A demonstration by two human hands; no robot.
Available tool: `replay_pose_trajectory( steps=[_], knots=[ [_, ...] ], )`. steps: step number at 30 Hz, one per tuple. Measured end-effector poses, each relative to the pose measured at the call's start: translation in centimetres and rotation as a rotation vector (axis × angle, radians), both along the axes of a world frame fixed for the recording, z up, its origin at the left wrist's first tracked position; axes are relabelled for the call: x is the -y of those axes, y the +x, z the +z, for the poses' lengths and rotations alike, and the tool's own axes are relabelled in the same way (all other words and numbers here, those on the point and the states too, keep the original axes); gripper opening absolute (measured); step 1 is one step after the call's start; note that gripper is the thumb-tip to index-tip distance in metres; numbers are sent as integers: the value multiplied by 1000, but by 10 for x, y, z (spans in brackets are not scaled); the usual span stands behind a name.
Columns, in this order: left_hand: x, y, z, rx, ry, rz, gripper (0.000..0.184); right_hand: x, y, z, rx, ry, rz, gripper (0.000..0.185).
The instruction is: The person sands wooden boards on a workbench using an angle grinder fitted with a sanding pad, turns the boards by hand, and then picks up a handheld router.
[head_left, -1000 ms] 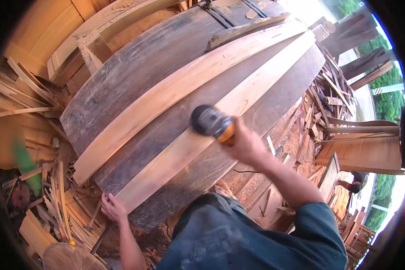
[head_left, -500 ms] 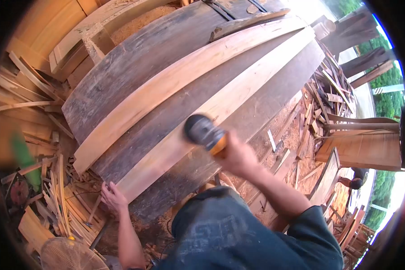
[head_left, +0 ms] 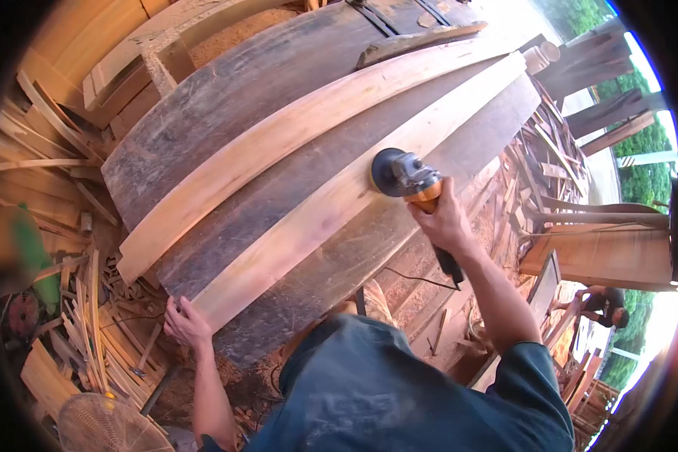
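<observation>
A yellow-and-black angle grinder [head_left: 413, 178] with a round black disc is in my right hand [head_left: 443, 216], fingers wrapped round its body. Its disc rests against the pale wooden plank [head_left: 309, 221], roughly midway along it. At the plank's near left end, my left hand [head_left: 187, 324] grips the end edge with bent fingers; the fingertips' underside is hidden. Beside this plank lies a second, curved plank [head_left: 256, 156]. Both lie on a dark, worn worktable [head_left: 226, 184].
Wood strips and offcuts [head_left: 102, 316] pile up at left, near a fan [head_left: 109, 426]. A rough wood piece [head_left: 422, 41] lies at the table's far side. Scraps and sawdust cover the floor at right. Another person [head_left: 606, 305] bends over farther right. The grinder's cord [head_left: 418, 279] trails below it.
My right hand has carried the grinder up and right along the plank, away from my left hand. My left hand stays at the plank's end. The other person has come further into view.
</observation>
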State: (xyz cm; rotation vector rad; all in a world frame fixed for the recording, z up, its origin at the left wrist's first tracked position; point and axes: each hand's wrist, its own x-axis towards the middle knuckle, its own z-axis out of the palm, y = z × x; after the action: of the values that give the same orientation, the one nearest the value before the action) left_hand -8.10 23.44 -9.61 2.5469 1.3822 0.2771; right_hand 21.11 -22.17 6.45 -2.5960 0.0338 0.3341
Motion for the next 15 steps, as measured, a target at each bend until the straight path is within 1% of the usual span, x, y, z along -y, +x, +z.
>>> replay_pose_trajectory(
  steps=[1, 5, 7, 11, 15],
  knots=[
    [0, 1, 1, -2, -4, 1, 48, -13, -9, 6, -43, -15, -33, 65],
    [-5, -4, -3, 23, -24, -21, 46, -71, -66, 15, -324, -90, 181, 70],
    [-6, -5, -9, 66, -22, -42, 45, -73, -80, 11, -225, -50, 269, 70],
    [-5, -4, -7, 33, -26, -41, 44, -36, -45, 13, -228, -69, 99, 69],
    [-2, -1, 0, 16, -23, -37, 44, 20, 10, 2, -32, -79, -53, 64]
  ],
)
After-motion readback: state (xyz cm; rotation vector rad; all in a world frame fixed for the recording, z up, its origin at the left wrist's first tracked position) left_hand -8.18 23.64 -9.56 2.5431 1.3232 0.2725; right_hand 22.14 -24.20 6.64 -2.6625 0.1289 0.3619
